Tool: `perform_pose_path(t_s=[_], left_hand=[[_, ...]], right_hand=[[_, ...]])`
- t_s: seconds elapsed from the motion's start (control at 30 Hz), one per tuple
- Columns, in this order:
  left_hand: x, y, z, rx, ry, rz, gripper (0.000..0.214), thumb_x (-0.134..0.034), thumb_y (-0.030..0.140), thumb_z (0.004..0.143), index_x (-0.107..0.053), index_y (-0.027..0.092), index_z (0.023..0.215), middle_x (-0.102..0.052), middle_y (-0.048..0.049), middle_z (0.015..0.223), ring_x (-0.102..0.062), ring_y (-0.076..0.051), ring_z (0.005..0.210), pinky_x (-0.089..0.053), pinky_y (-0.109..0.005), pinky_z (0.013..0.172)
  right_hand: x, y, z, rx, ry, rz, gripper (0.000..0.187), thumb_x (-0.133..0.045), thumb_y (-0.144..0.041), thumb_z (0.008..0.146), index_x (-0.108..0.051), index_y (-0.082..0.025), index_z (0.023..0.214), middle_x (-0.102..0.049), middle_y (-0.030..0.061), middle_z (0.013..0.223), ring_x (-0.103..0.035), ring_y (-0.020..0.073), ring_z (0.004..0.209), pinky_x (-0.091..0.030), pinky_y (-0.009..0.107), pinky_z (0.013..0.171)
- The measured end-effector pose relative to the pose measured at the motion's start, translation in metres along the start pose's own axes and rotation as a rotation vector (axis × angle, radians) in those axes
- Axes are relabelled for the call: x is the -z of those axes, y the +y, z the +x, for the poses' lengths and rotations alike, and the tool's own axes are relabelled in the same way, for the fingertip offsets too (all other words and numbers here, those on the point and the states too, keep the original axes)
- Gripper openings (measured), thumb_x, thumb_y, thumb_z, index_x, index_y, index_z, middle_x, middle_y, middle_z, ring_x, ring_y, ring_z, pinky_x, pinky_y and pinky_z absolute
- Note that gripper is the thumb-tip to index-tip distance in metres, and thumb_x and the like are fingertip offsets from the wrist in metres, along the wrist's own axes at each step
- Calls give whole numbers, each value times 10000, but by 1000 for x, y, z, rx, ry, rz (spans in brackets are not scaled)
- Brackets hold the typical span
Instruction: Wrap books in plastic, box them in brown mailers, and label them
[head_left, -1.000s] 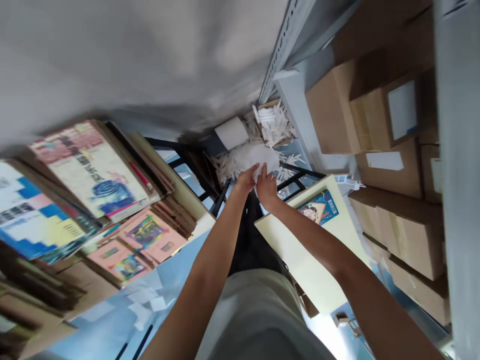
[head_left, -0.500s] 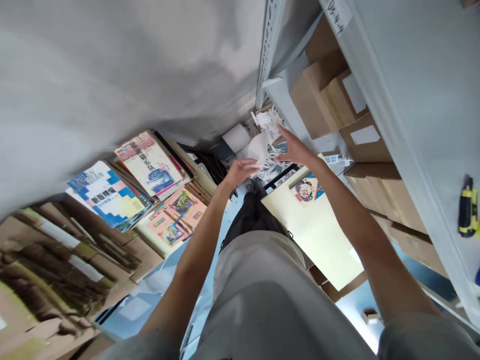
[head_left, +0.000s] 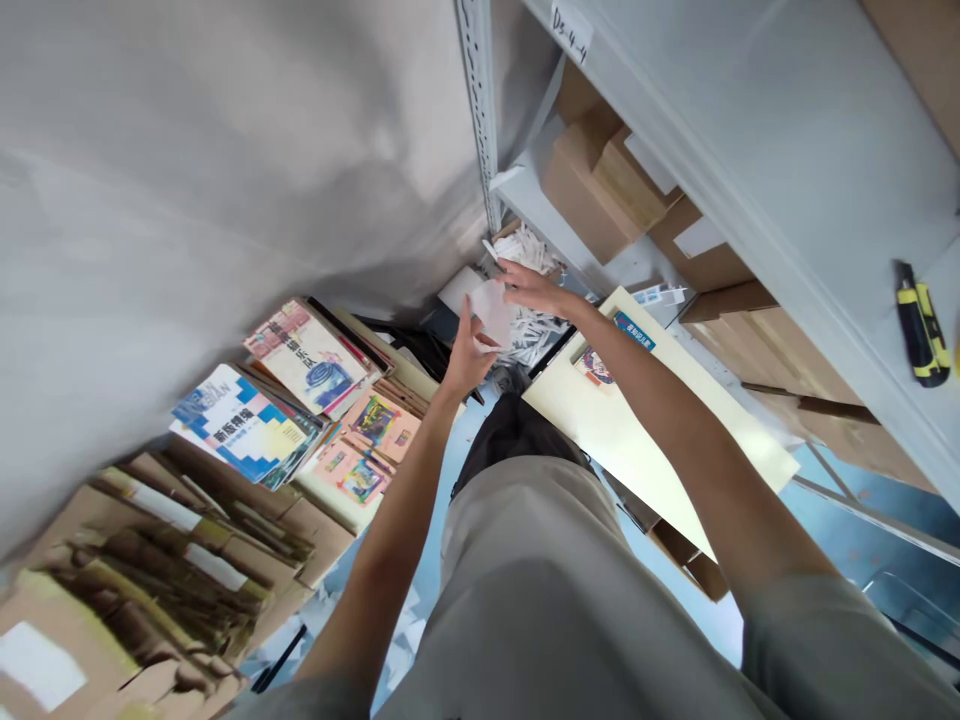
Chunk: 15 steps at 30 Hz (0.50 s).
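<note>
Both my arms reach down in front of me. My left hand [head_left: 466, 352] and my right hand [head_left: 526, 287] pinch opposite sides of a white sheet of paper [head_left: 493, 310], held above a heap of white paper strips [head_left: 534, 325] on the floor. More strips fill a small open carton [head_left: 525, 245] beyond the hands. A cream board with a colourful picture [head_left: 622, 420] leans under my right forearm.
A grey metal rack [head_left: 720, 160] with brown cartons [head_left: 600, 180] runs along the right; a yellow-black utility knife [head_left: 919, 325] lies on its shelf. Stacks of books [head_left: 247, 420] and flattened cardboard [head_left: 150, 560] sit at the left below a grey wall. The floor is blue.
The view has swung upward and left. My hands lifted from the strip heap with the white sheet, and the right hand came back onto it after spreading away.
</note>
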<state>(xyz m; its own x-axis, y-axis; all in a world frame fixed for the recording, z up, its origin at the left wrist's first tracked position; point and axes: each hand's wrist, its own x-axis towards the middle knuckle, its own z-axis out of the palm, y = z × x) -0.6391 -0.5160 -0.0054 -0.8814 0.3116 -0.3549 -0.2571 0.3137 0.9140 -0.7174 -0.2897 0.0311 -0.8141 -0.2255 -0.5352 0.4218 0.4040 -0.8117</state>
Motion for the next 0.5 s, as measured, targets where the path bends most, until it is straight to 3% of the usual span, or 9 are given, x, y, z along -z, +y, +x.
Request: perform_pose_path(t_s=[0.1,0.2,0.27,0.3,0.33,0.4,0.47,0.5], left_hand=[[-7,-23,-2,-27,18,-104,1290,-823,319,792,-241,235,1940,-795,-204,1548,-789,-185,893,-672,-327,886],[-9,-38,-6,-74,29,-208,1329,-823,347,772,-207,223,1943,-733,-251,1663,-749,-162,855,-657,-314,832],[-9,-39,-9,-43,59,-224,1286,-839,336,757,-295,214,1916,-738,-255,1659,-758,-171,876,-641,-302,795],[-9,-38,-11,-3,86,-215,1206,-854,321,748,-415,200,1865,-772,-242,1610,-770,-184,900,-636,-298,787],[-8,-36,-14,47,117,-192,1069,-871,308,741,-574,176,1760,-825,-219,1513,-782,-201,922,-635,-298,788],[-6,-29,-18,156,188,-115,649,-903,304,743,-833,129,1364,-895,-147,1182,-793,-240,929,-645,-314,802],[-3,-20,-22,212,247,-35,304,-919,327,767,-853,135,994,-822,-73,873,-791,-272,893,-667,-359,829],[-1,-14,-23,203,269,-11,251,-921,346,783,-831,148,908,-781,-55,805,-792,-285,878,-681,-394,851]], right_hand=[[3,12,0,-52,-33,2,958,-694,-217,925,-456,-96,1845,-778,206,1601,-812,246,1232,-655,424,1168],[10,26,0,-29,-17,-69,789,-744,-207,889,-655,-87,1664,-836,173,1461,-821,248,1152,-672,411,1126],[14,34,1,18,-32,-147,536,-799,-222,867,-808,-100,1389,-889,127,1274,-835,273,1116,-689,411,1096],[16,38,0,42,-41,-191,399,-833,-239,858,-844,-114,1237,-901,108,1176,-843,290,1101,-696,416,1087],[18,40,-1,65,-40,-233,290,-868,-257,851,-855,-130,1111,-904,95,1104,-851,307,1095,-698,423,1087],[23,40,-5,95,7,-293,199,-929,-270,839,-853,-148,976,-910,91,1063,-861,332,1128,-687,433,1119],[31,32,-13,111,73,-314,181,-954,-229,846,-870,-130,973,-923,106,1114,-858,330,1185,-664,423,1162],[35,25,-18,122,95,-310,175,-952,-191,860,-881,-108,996,-929,116,1142,-855,315,1196,-658,410,1171]])
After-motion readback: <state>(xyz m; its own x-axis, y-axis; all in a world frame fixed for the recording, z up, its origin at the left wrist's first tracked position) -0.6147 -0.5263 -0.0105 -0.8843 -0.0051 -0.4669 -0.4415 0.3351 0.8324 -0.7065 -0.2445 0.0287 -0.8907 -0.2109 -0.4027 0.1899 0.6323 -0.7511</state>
